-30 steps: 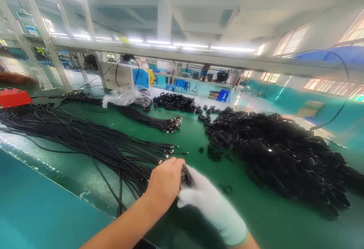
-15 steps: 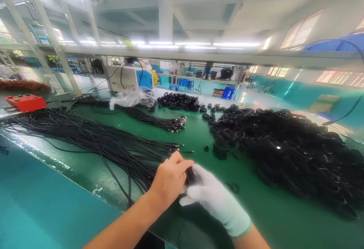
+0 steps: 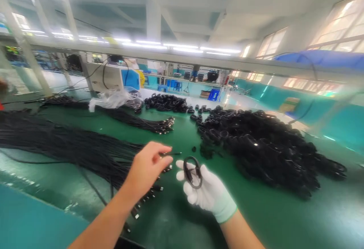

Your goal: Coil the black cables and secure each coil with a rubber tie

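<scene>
Right hand [image 3: 206,192] gloved, gripping coiled cable [image 3: 192,172]; left hand [image 3: 148,167] half-open, empty; bare mat [image 3: 256,211] beside.

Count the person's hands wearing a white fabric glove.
1: the gloved right hand holds a small black coiled cable; the bare left hand beside it has none.

open lane: bare green table [image 3: 182,211] just before the coiled-cable heap [image 3: 264,146] | blocked left of heap: loose cable bundle [image 3: 71,146] | blocked beyond: second bundle [image 3: 136,119], smaller coil pile [image 3: 167,103]
</scene>
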A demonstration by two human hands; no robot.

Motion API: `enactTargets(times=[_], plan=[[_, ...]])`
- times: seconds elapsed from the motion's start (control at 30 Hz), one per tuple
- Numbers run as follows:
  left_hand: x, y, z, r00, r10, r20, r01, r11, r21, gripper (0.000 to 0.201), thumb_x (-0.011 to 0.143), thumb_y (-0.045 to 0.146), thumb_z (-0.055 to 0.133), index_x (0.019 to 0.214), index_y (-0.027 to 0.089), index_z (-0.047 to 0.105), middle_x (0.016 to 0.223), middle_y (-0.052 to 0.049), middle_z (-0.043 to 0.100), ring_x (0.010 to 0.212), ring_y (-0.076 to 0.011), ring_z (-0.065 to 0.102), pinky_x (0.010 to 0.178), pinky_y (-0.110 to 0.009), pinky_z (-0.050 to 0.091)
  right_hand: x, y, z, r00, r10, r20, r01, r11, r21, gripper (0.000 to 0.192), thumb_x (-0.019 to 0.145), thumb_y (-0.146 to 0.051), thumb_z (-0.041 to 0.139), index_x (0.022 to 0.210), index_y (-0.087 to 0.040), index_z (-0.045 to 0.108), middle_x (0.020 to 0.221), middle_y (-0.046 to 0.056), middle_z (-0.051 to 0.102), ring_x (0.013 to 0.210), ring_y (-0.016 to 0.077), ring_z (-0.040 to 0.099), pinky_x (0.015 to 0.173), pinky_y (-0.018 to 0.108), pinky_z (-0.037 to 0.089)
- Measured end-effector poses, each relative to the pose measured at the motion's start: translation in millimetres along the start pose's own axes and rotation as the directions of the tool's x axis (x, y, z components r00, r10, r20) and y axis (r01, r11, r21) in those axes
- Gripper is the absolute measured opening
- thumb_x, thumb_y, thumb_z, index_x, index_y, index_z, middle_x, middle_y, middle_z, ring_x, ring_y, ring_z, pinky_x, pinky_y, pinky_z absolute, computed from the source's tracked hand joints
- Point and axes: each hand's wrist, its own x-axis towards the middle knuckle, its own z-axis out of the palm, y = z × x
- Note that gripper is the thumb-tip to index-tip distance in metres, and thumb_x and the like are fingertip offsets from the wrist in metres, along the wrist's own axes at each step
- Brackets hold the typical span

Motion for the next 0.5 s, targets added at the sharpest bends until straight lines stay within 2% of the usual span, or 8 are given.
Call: enactTargets(times=[0.07, 0.1, 0.13, 0.2, 0.27, 0.33, 0.4, 0.5], plan=[[-1, -15, -9.2, 0.998, -0.046, -0.038, 0.047, 0.998, 0.032, 0.023, 0.081, 0.037, 0.054, 0.095, 0.022, 0.064, 0.097, 0.000, 0.063, 0.073, -0.0134, 0.058, 0.071, -0.024, 0.046, -4, -12, -2, 0.986, -0.068, -0.153, 0.012, 0.940, -0.341, 0.065, 0.079, -0.065, 0.043, 0.125, -0.018, 0.046, 0.112, 0.011, 0.058, 0.074, 0.0132, 0.062, 0.062, 0.028, 0.052], [-3, -25, -12.6, 0.998, -0.061, -0.027, 0.063, 0.995, 0.073, 0.023, 0.081, 0.040, 0.054, 0.094, 0.023, 0.063, 0.096, 0.000, 0.063, 0.073, -0.0138, 0.058, 0.069, -0.024, 0.046, -4, -20, -4, 0.959, -0.135, -0.249, -0.022, 0.841, -0.541, 0.064, 0.081, -0.063, 0.039, 0.123, -0.016, 0.047, 0.111, 0.012, 0.059, 0.074, 0.0148, 0.063, 0.063, 0.031, 0.053], [-5, -36, -15.2, 0.997, -0.074, -0.003, 0.074, 0.990, 0.123, 0.024, 0.081, 0.042, 0.054, 0.094, 0.024, 0.064, 0.096, 0.001, 0.063, 0.070, -0.0138, 0.058, 0.067, -0.024, 0.046, -2, -29, -7, 0.916, -0.220, -0.336, -0.086, 0.710, -0.699, 0.061, 0.083, -0.060, 0.037, 0.123, -0.015, 0.047, 0.110, 0.013, 0.060, 0.076, 0.0167, 0.063, 0.065, 0.033, 0.053], [-13, -57, -18.6, 0.995, -0.090, 0.043, 0.079, 0.976, 0.205, 0.025, 0.080, 0.045, 0.054, 0.092, 0.026, 0.064, 0.096, 0.002, 0.063, 0.065, -0.0136, 0.058, 0.062, -0.024, 0.046, 4, -52, -17, 0.790, -0.405, -0.460, -0.247, 0.476, -0.844, 0.056, 0.084, -0.051, 0.041, 0.125, -0.014, 0.043, 0.113, 0.015, 0.058, 0.088, 0.0208, 0.063, 0.076, 0.039, 0.050], [-22, -72, -19.6, 0.995, -0.088, 0.055, 0.072, 0.968, 0.241, 0.025, 0.079, 0.047, 0.053, 0.091, 0.028, 0.065, 0.096, 0.002, 0.064, 0.062, -0.0133, 0.058, 0.058, -0.023, 0.047, 13, -80, -34, 0.648, -0.560, -0.516, -0.384, 0.345, -0.856, 0.057, 0.080, -0.041, 0.054, 0.129, -0.015, 0.040, 0.125, 0.016, 0.050, 0.110, 0.0254, 0.052, 0.092, 0.042, 0.041], [-34, -78, -18.3, 0.996, -0.064, 0.055, 0.049, 0.969, 0.243, 0.023, 0.080, 0.046, 0.053, 0.090, 0.029, 0.065, 0.097, 0.002, 0.064, 0.060, -0.0130, 0.057, 0.058, -0.023, 0.049, 23, -111, -51, 0.528, -0.668, -0.524, -0.541, 0.211, -0.814, 0.055, 0.074, -0.031, 0.062, 0.124, -0.017, 0.047, 0.129, 0.016, 0.047, 0.124, 0.0310, 0.038, 0.101, 0.047, 0.028], [-49, -75, -14.7, 0.998, -0.040, 0.056, 0.026, 0.972, 0.233, 0.020, 0.082, 0.041, 0.051, 0.089, 0.029, 0.065, 0.096, 0.002, 0.064, 0.061, -0.0131, 0.058, 0.061, -0.022, 0.050, 36, -136, -61, 0.460, -0.718, -0.522, -0.664, 0.112, -0.739, 0.045, 0.070, -0.027, 0.065, 0.113, -0.016, 0.056, 0.120, 0.019, 0.054, 0.122, 0.0360, 0.037, 0.099, 0.053, 0.024], [-69, -63, -8.0, 0.993, -0.024, 0.115, -0.003, 0.975, 0.223, 0.017, 0.083, 0.029, 0.048, 0.089, 0.027, 0.064, 0.093, 0.000, 0.063, 0.069, -0.0137, 0.061, 0.068, -0.022, 0.050, 48, -153, -55, 0.410, -0.749, -0.520, -0.771, 0.020, -0.636, 0.026, 0.069, -0.023, 0.066, 0.090, -0.009, 0.065, 0.102, 0.028, 0.059, 0.112, 0.0435, 0.045, 0.087, 0.058, 0.027]])
